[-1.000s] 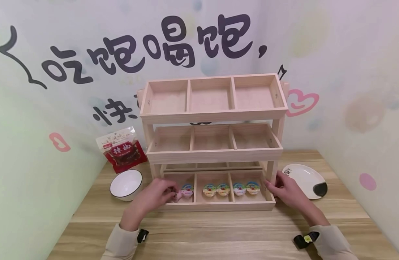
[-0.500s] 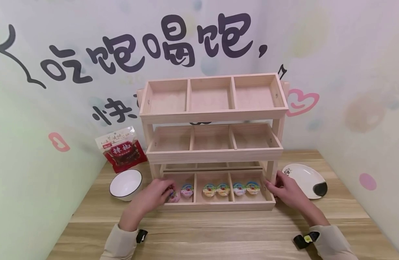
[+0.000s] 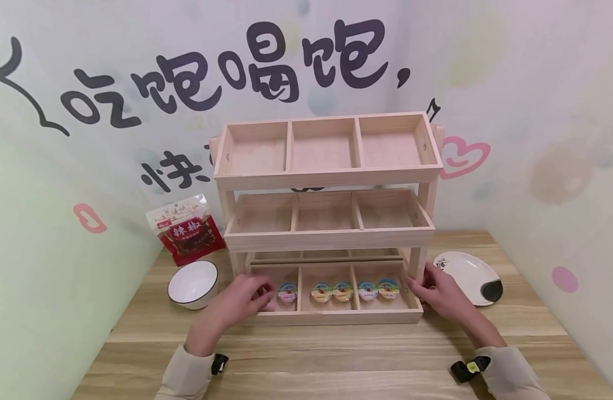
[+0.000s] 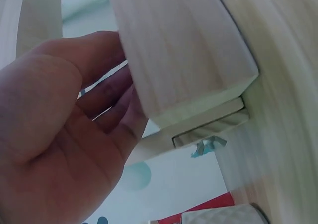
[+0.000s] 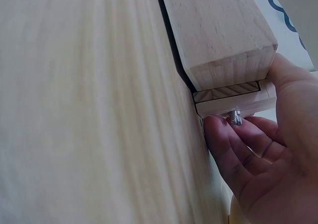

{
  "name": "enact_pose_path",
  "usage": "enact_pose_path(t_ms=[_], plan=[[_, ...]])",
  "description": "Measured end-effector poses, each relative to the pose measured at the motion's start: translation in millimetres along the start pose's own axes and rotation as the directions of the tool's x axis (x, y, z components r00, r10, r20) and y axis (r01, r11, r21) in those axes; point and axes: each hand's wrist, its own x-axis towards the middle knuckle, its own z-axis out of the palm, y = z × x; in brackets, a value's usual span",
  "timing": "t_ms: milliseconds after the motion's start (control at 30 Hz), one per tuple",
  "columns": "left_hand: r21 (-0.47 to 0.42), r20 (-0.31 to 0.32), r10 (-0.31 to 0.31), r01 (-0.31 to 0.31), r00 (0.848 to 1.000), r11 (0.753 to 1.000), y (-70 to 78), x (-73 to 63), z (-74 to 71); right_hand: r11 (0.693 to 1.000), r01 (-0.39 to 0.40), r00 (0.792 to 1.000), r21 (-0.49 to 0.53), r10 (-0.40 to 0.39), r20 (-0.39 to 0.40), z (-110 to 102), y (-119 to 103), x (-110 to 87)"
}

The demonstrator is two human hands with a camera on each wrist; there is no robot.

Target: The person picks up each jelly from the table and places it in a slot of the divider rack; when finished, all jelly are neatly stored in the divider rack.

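Note:
My left hand [image 3: 241, 297] reaches into the left compartment of the bottom tray on a three-tier wooden rack [image 3: 328, 240]. Its fingers hold a pink jelly cup [image 3: 270, 305], mostly covered by the hand. In the left wrist view, that hand [image 4: 74, 119] bends its fingers over the tray's end wall and the cup is hidden. Beside it lies another jelly cup [image 3: 287, 293]. My right hand [image 3: 441, 291] grips the right end of the bottom tray. In the right wrist view, its fingers [image 5: 231, 147] curl beneath the end near a metal wing nut [image 5: 235, 117].
Several jelly cups lie in pairs in the middle and right bottom compartments, such as a yellow-lidded cup [image 3: 342, 291]. A white bowl [image 3: 193, 283] and a red chilli bag [image 3: 187, 230] stand left. A white plate [image 3: 468, 278] lies right. A wall stands behind.
My left fingers have shifted the pink jelly cup within the left compartment; its lid showed half a second ago and is now mostly covered. My right hand has stayed in place.

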Motion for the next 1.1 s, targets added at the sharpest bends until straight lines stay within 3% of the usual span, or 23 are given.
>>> enact_pose_path(t_ms=[467,767,933,1100], plan=[[-0.022,0.062,-0.035,0.036,0.997,0.999,1.6,-2.8,-3.6,1.0,-0.014,1.0,-0.007,0.014,-0.007,0,0,0.5],[0.047,-0.014,-0.129,0.13,0.992,0.99,2.8,-2.5,-0.9,1.0,-0.018,1.0,-0.001,0.018,-0.001,1,-1,0.4],[0.074,-0.035,-0.117,0.12,0.992,0.99,4.1,-3.4,-1.8,1.0,-0.017,1.0,-0.006,0.017,-0.003,0,-1,0.1],[0.041,0.039,-0.056,0.055,0.998,0.998,0.7,-8.0,-10.5,1.0,-0.021,1.0,-0.006,0.021,0.002,0,-2,-0.3]])
